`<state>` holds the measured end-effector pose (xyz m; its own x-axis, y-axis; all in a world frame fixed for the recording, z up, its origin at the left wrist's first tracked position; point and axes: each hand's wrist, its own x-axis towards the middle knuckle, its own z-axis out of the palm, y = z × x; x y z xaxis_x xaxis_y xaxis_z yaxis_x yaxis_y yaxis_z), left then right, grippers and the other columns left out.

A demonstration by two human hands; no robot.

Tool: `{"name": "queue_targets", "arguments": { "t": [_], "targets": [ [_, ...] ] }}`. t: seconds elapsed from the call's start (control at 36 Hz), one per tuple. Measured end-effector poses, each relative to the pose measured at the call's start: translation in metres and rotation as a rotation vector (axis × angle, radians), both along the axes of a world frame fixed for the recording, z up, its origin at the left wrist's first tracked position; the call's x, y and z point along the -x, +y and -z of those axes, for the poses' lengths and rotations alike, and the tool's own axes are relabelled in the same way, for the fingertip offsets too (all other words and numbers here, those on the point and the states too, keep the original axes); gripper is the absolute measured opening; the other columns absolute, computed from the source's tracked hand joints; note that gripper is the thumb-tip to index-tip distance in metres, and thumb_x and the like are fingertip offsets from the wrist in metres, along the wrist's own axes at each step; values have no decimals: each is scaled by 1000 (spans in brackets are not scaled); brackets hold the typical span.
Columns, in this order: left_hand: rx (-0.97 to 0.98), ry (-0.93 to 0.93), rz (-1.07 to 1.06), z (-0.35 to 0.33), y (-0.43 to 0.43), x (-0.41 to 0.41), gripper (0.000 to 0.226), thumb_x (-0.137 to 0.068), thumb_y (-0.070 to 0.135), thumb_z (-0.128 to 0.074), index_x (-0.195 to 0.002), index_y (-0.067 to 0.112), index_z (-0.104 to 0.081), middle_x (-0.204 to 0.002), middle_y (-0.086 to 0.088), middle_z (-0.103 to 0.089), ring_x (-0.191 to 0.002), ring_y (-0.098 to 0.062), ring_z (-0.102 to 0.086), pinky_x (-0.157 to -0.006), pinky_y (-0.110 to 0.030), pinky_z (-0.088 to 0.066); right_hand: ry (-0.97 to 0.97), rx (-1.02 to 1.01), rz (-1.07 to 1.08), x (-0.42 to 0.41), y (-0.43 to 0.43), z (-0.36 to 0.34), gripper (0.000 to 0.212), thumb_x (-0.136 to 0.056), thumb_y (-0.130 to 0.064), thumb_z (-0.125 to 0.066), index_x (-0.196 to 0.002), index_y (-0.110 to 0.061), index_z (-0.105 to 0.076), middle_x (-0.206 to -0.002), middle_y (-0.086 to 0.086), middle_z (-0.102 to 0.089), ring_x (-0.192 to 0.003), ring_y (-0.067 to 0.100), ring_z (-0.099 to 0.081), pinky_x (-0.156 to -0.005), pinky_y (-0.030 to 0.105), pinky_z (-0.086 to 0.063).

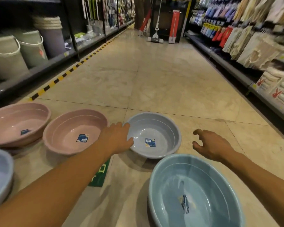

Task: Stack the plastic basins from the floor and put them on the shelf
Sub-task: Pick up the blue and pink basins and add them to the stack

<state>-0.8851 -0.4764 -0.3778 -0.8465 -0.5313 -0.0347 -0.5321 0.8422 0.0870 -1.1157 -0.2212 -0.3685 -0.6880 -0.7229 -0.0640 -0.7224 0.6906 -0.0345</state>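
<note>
Meanwhile left hand [117,138] fingers grip the grey basin [154,135] rim; right hand [210,145] fingers spread.

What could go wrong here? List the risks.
1. The left hand grips only one edge of the grey basin; the right hand hangs open, so a one-handed lift may tip it.
2. The teal basin lies near the person and could be kicked.

Shop aisle, beige tiled floor [154,76], stocked shelves [228,63]
</note>
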Motion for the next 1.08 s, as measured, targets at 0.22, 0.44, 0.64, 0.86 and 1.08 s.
{"name": "queue_targets", "arguments": {
  "t": [0.22, 0.44, 0.64, 0.86, 1.08],
  "targets": [
    [-81, 18, -84, 3, -25, -16, 57, -97, 52, -40, -144, 18, -36, -135, -13, -52, -116, -32, -55, -90, -44, -49, -46, -22, -1, 14, -58, -8, 54, -95, -47, -52, -143, -23, -44, -128, 7, -63, -108, 28, -61, -86, 42, -54],
    [-114, 55, -144, 26, -46, 17, 59, -97, 50, -43, -146, 19, -34, -140, -11, -52, -118, -29, -55, -91, -43, -51, -19, -46, -61, 59, -86, 21, 55, -95, -49, -50, -144, -24, -42, -130, 6, -62, -111, 28, -60, -88, 46, -55],
    [-153, 7, -187, 59, -60, 58, 57, -95, 51, -45, -143, 21, -37, -134, -10, -53, -113, -29, -58, -81, -38, -48, -25, -120, -87, 97, -96, 55, 55, -96, -48, -48, -146, -25, -39, -130, 4, -60, -109, 27, -60, -85, 42, -54],
    [-272, -7, -261, 96, -74, 87, 55, -94, 48, -49, -142, 23, -37, -127, -8, -55, -104, -25, -59, -74, -33, -43, -116, -121, -61, 132, -107, 97, 60, -95, -48, -49, -149, -30, -32, -133, 4, -57, -111, 27, -60, -89, 44, -54],
    [-423, -27, -255, 128, -74, 94, 70, -94, 46, -47, -153, 27, -12, -119, -8, -61, -96, -23, -63, -83, -43, -57, -252, -49, -23, 146, -113, 135, 70, -93, -51, -52, -154, -36, -21, -128, 7, -58, -104, 26, -60, -90, 45, -55]
  ]
}}
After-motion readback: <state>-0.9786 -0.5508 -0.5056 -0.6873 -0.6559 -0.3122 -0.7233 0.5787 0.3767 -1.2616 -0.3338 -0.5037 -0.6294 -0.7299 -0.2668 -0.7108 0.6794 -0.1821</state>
